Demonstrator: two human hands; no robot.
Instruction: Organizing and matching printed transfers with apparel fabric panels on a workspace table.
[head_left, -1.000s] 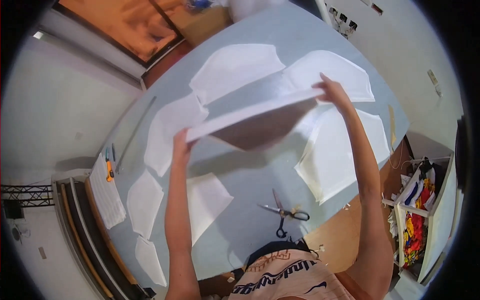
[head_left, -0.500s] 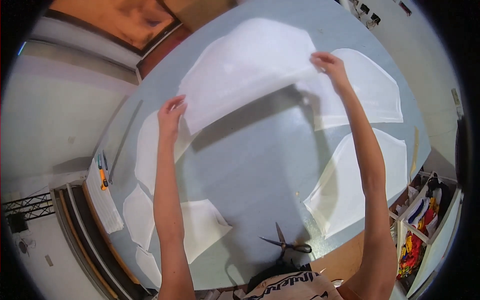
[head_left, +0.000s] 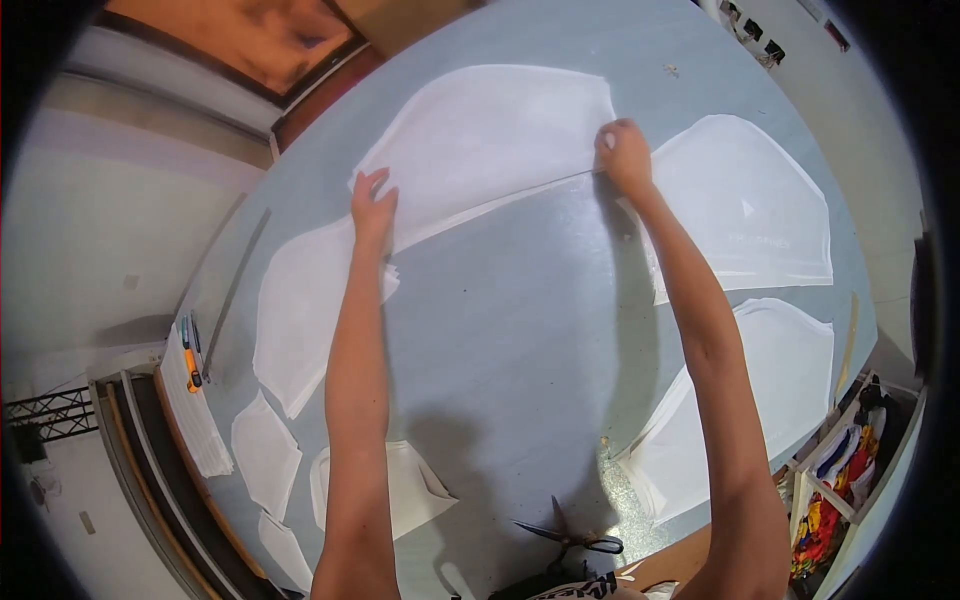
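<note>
A large white cut sheet piece (head_left: 490, 140) with a curved far edge lies across the far part of the table. My left hand (head_left: 373, 203) rests at its left end, thumb and fingers apart and touching the sheet. At the right end my right hand (head_left: 626, 155) is curled, its fingers closed on the sheet's corner. Left of my left forearm, another white piece (head_left: 300, 300) reaches under or against the large one. To the right of my right hand lies a stack of white pieces (head_left: 745, 210) with a curved top.
Black-handled scissors (head_left: 568, 538) lie opened near the front edge. More white pieces lie at the right (head_left: 760, 400), left (head_left: 267, 455) and front left (head_left: 405, 490). An orange cutter (head_left: 190, 360) sits on stacked white strips (head_left: 205, 430). A bin of colourful scraps (head_left: 830, 510) stands at lower right.
The large white sheet has come down flat onto the table and nearer to me. My right hand has moved slightly left and down, its fingers now curled; my left hand has shifted a little right.
</note>
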